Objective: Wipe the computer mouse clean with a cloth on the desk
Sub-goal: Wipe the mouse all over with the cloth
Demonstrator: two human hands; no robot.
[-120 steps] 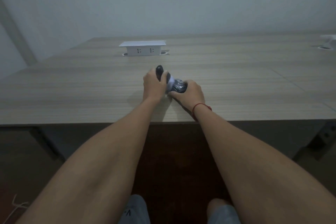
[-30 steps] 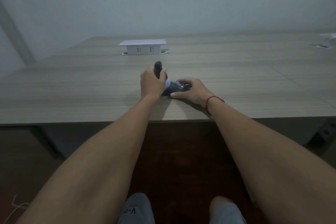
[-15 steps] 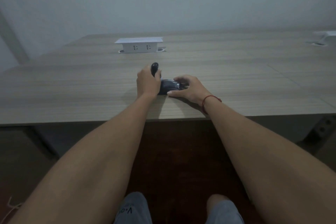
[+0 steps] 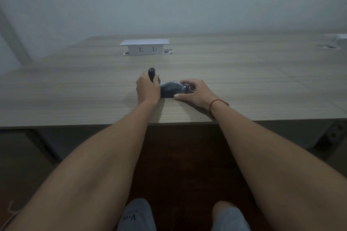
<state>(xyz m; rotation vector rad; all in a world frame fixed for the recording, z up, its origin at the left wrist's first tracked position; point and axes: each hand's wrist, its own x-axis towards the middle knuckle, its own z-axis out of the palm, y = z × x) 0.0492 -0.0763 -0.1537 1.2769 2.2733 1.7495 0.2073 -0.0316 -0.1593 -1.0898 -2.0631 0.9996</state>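
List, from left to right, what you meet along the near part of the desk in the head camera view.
Left hand gripping a dark object → dark mouse → right hand → red wrist string.

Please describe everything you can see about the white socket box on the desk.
The white socket box stands upright far back on the wooden desk, beyond both hands. It is a low rectangular block, plastic by its look, with a flat lid wider than its body. Two outlets show on its front face. At each end a small round opening in the desk shows. Nothing touches it.
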